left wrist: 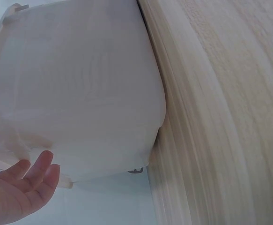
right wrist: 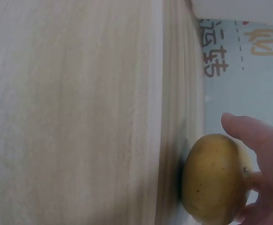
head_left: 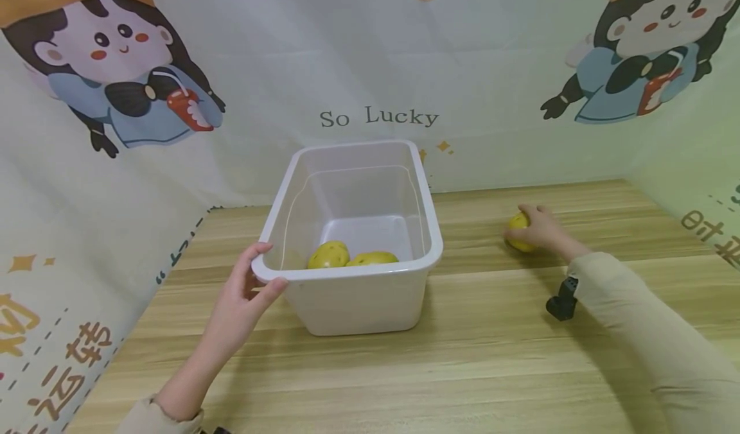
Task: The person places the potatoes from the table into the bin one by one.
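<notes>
A white plastic bin (head_left: 358,305) stands on the wooden table, with two yellow potatoes lying in it, one (head_left: 328,255) at the left and another (head_left: 372,258) beside it. My left hand (head_left: 243,299) grips the bin's near left corner, thumb over the front rim and fingers along the left side. In the left wrist view, several fingers of that hand (left wrist: 28,187) show against the bin's outer wall. To the right of the bin, my right hand (head_left: 543,232) holds a third potato (right wrist: 213,180), its fingers curled round it from above. This potato is low at the tabletop.
The wooden table (head_left: 462,370) extends around the bin. A pale printed cloth (head_left: 370,68) hangs behind the table and along both sides. A small black device (head_left: 562,300) sits at the right sleeve's cuff.
</notes>
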`<state>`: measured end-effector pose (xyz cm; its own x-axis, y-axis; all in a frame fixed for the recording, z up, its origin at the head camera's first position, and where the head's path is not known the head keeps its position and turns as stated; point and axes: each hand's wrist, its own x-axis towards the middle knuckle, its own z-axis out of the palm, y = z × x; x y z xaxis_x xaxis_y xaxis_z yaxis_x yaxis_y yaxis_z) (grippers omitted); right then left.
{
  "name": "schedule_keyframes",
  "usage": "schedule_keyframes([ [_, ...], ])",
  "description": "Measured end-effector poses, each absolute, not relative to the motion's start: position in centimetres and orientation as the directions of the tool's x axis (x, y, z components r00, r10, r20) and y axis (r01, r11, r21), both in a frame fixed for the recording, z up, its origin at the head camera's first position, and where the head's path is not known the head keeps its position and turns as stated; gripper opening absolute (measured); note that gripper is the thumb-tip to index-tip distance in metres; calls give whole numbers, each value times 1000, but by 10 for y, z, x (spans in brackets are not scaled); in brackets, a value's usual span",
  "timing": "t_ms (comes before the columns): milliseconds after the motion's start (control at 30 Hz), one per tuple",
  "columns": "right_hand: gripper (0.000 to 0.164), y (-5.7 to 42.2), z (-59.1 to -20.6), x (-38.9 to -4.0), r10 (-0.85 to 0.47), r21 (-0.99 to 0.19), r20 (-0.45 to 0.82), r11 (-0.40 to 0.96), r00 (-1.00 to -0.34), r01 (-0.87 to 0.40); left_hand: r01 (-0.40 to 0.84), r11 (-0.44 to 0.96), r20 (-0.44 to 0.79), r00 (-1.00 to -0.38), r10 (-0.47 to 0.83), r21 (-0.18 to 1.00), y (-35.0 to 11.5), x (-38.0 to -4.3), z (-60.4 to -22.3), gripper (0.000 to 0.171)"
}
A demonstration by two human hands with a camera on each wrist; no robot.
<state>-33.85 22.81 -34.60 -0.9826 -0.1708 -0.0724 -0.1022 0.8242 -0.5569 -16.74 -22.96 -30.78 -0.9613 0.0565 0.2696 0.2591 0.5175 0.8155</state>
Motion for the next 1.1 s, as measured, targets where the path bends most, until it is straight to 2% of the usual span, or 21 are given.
schedule_keyframes([
  [367,83,228,-352,-338,-170,-568,-40,815,-985,-117,260,504,269,-961,58,823,-229,-167,-308,51],
  [700,75,227,-357,-340,-156,-563,-1,816,-988,-129,259,507,268,-962,58,822,-228,-167,-307,50],
  [1100,71,228,-354,-340,-169,-574,-11,808,-986,-132,265,494,268,-961,66,828,-228,-166,-306,50],
])
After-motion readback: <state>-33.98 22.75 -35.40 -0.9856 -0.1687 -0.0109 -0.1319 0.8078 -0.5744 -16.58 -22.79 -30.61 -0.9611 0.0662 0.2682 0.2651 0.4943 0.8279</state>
